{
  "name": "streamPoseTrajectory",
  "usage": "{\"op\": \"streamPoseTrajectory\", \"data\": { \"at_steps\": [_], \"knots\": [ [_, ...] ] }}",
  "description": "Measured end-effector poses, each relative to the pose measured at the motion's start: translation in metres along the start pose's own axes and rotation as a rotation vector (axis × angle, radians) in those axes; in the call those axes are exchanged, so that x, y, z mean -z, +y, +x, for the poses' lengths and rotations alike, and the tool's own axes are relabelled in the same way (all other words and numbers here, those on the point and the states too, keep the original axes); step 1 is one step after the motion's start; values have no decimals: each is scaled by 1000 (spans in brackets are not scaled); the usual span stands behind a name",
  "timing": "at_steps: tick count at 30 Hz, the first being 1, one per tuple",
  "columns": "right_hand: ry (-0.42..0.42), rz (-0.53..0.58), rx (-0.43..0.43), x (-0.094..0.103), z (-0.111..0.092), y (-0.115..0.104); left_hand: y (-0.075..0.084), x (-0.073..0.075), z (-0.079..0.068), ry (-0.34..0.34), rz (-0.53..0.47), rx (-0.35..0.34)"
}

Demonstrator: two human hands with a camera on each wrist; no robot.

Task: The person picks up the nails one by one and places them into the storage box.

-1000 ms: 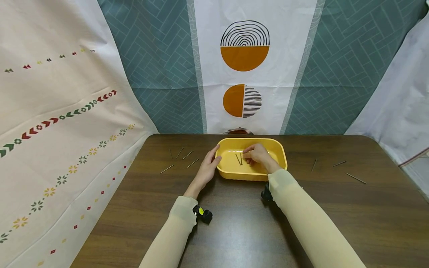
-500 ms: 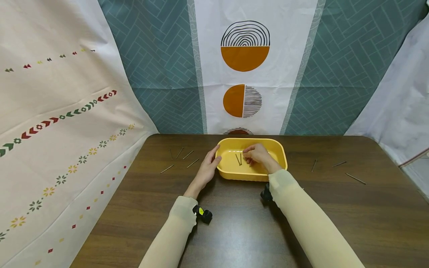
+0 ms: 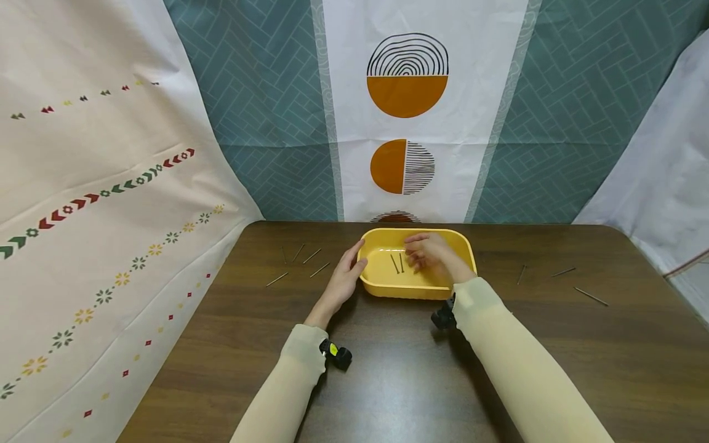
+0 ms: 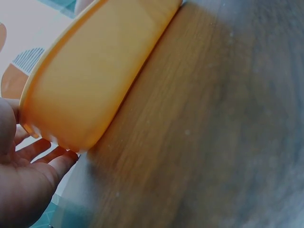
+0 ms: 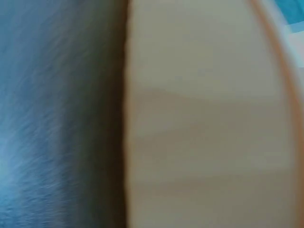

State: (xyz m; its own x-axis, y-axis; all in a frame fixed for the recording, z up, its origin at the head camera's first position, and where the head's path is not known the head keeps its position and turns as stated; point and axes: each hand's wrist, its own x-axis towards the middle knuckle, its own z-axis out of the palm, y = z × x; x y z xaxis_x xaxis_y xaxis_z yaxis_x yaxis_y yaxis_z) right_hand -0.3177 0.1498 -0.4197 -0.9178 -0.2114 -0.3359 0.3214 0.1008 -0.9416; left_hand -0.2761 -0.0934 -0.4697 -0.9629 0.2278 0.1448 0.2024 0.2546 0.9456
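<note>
A yellow plastic tray (image 3: 410, 292) stands near the back edge of the table. My left hand (image 3: 340, 280) grips its left end; in the left wrist view, the thumb lies at the rim and the other fingers curl against the outer wall. Two thin nails, a left one (image 3: 394, 264) and a right one (image 3: 402, 263), lie side by side on the tray floor. Just right of them, my right hand (image 3: 434, 252) hovers inside the tray with loosely bent fingers and no nail visible in them. The right wrist view holds mostly the blurred tray wall (image 5: 209, 118).
Several loose nails (image 3: 319, 270) are spread on the brown table (image 3: 388, 375) to the left of the tray. Three more lie to its right, the nearest being a long nail (image 3: 591, 296). A patterned cloth (image 3: 266, 123) hangs behind the table.
My right hand has drawn slightly right and its fingers have loosened. The two nails in the tray now lie nearly parallel, apart at their lower ends. My left hand stays put.
</note>
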Motion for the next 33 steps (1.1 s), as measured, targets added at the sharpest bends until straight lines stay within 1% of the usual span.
{"op": "streamPoseTrajectory", "data": {
  "at_steps": [3, 6, 15, 20, 26, 30, 32, 33],
  "knots": [
    [9, 8, 30, 3, -5, -9, 1, 0, 0, 1, -4, 2],
    [5, -10, 60, 5, -9, -17, 1, 0, 0, 6, -7, -1],
    [-29, -64, 86, 18, -20, -27, 2, 0, 0, 8, -5, 1],
    [-40, -85, 113, 33, -28, -33, 3, 0, 0, 2, 2, 2],
    [-1, -77, 121, 53, -34, -41, 3, -1, -1, 4, -10, -6],
    [7, -102, 125, 67, -40, -45, 3, -1, 0, -1, -9, 0],
    [8, -113, 127, 76, -42, -46, 5, 0, 0, -8, 3, 11],
    [9, -118, 128, 79, -43, -46, 11, 0, -3, -11, 1, 11]
  ]
}}
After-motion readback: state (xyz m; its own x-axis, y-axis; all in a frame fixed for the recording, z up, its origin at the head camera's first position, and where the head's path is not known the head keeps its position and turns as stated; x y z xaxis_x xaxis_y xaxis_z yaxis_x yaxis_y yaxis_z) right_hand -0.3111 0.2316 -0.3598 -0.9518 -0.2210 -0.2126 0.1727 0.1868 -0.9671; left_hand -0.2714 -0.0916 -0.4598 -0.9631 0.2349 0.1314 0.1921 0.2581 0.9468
